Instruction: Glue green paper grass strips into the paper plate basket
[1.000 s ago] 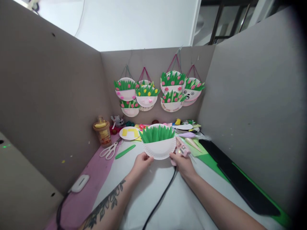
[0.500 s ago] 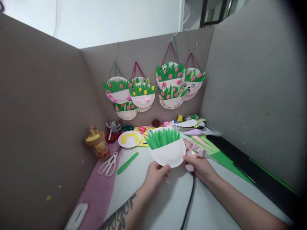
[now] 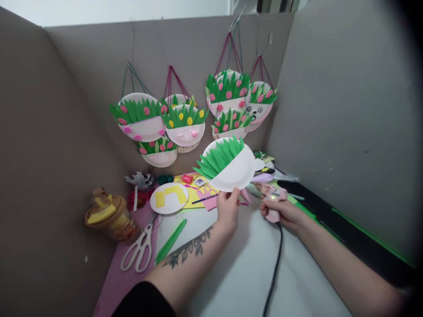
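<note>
Watching from afar, I am finding the paper-plate basket (image 3: 237, 171) near the centre of the frame, tilting so that its green paper blades (image 3: 220, 159) are pointing toward the upper left. The left hand (image 3: 228, 208) is pinching its bottom rim between thumb and fingers, while the right hand (image 3: 282, 213), right of centre, is curling around a pink glue gun (image 3: 278, 194), just right of the basket in the frame. I am judging the basket very light, fairly stiff along its rim yet liable to bend across the middle; the blades are looking thin and easy to crease. So I am favouring that lower white rim as the grip, pressing gently and sparing the blades; paper is probably offering enough friction, so slipping is worrying me little.
</note>
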The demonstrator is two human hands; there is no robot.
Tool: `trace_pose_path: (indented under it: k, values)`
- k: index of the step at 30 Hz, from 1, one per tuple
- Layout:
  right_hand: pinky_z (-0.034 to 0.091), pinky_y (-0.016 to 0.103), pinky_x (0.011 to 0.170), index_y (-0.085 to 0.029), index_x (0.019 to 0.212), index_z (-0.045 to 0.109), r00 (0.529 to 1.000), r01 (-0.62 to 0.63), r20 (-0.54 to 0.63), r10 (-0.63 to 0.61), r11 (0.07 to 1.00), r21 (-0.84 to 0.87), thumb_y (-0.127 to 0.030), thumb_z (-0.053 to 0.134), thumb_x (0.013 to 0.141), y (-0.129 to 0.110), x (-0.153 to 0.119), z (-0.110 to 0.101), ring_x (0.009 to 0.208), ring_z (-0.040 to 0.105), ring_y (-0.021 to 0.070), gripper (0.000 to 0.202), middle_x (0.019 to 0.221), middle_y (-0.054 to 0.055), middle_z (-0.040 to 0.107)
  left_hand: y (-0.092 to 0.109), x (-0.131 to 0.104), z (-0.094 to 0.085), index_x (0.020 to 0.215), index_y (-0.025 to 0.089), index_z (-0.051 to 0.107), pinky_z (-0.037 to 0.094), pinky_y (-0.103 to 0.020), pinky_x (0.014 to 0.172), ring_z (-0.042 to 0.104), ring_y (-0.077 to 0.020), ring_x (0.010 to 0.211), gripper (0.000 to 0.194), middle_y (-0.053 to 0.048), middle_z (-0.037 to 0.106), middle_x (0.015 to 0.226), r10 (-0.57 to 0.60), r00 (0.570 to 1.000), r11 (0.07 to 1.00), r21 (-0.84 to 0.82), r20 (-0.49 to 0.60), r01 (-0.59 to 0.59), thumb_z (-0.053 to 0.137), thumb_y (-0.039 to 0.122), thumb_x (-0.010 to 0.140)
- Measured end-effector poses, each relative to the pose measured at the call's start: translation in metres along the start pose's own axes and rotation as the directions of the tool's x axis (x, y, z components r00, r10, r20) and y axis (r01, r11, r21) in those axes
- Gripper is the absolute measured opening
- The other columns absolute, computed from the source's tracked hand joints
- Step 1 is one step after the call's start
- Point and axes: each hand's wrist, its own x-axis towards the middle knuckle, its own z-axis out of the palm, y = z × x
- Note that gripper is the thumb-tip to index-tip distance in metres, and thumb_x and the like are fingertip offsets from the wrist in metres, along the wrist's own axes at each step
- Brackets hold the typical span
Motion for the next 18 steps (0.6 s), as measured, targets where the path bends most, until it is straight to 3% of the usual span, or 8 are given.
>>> trace_pose_path:
  k: [3, 7, 9, 13, 18]
  values:
    - [0.049, 0.029, 0.048, -0.013, 0.077, 0.064, 0.989, -0.101, 0.110, 0.097, 0.994, 0.032, -0.023, 0.083, 0.050, -0.002, -0.002, 0.011, 0.048, 0.062, 0.0179, 0.034, 0.060, 0.005, 0.068, -0.001, -0.010, -0.017, 0.067, 0.015, 0.050, 0.027, -0.022, 0.050, 0.035, -0.0077, 0.050, 0.029, 0.005, 0.042, 0.052, -0.033, 0.998, 0.994, 0.100, -0.062, 0.039, 0.062, 0.042, 0.071]
    - [0.053, 0.031, 0.060, -0.016, 0.082, 0.062, 0.994, 0.018, 0.102, -0.034, 0.988, 0.154, -0.029, 0.084, 0.051, -0.003, -0.015, 0.025, 0.059, 0.066, 0.0190, 0.041, 0.070, 0.005, 0.070, -0.011, -0.038, -0.033, 0.069, 0.015, 0.053, 0.027, -0.023, 0.050, 0.036, -0.0084, 0.050, 0.036, 0.005, 0.042, 0.052, -0.062, 0.990, 0.983, 0.164, -0.129, 0.083, 0.061, 0.050, 0.070]
    - [0.054, 0.033, 0.066, -0.018, 0.084, 0.060, 0.990, 0.085, 0.095, -0.108, 0.972, 0.218, -0.031, 0.085, 0.051, 0.000, -0.025, 0.031, 0.067, 0.067, 0.0203, 0.043, 0.075, 0.004, 0.071, -0.017, -0.054, -0.034, 0.071, 0.015, 0.054, 0.028, -0.023, 0.050, 0.037, -0.0088, 0.050, 0.039, 0.005, 0.043, 0.052, -0.081, 0.987, 0.978, 0.179, -0.137, 0.105, 0.062, 0.053, 0.068]
    - [0.054, 0.031, 0.073, -0.023, 0.091, 0.063, 0.985, 0.110, 0.100, -0.140, 0.959, 0.262, -0.025, 0.086, 0.049, 0.014, -0.046, 0.037, 0.084, 0.067, 0.0208, 0.048, 0.087, 0.000, 0.072, -0.026, -0.085, -0.032, 0.068, 0.015, 0.052, 0.029, -0.023, 0.048, 0.038, -0.0087, 0.049, 0.039, 0.004, 0.046, 0.054, -0.129, 0.981, 0.969, 0.192, -0.146, 0.155, 0.063, 0.053, 0.067]
    - [0.054, 0.035, 0.079, -0.022, 0.093, 0.067, 0.985, -0.030, 0.170, -0.006, 0.978, 0.206, -0.026, 0.084, 0.051, 0.025, -0.074, 0.037, 0.096, 0.065, 0.0261, 0.045, 0.094, 0.004, 0.072, -0.037, -0.109, -0.039, 0.068, 0.015, 0.053, 0.026, -0.022, 0.043, 0.035, -0.0077, 0.043, 0.044, 0.004, 0.044, 0.050, -0.203, 0.963, 0.957, 0.173, -0.175, 0.233, 0.066, 0.057, 0.064]
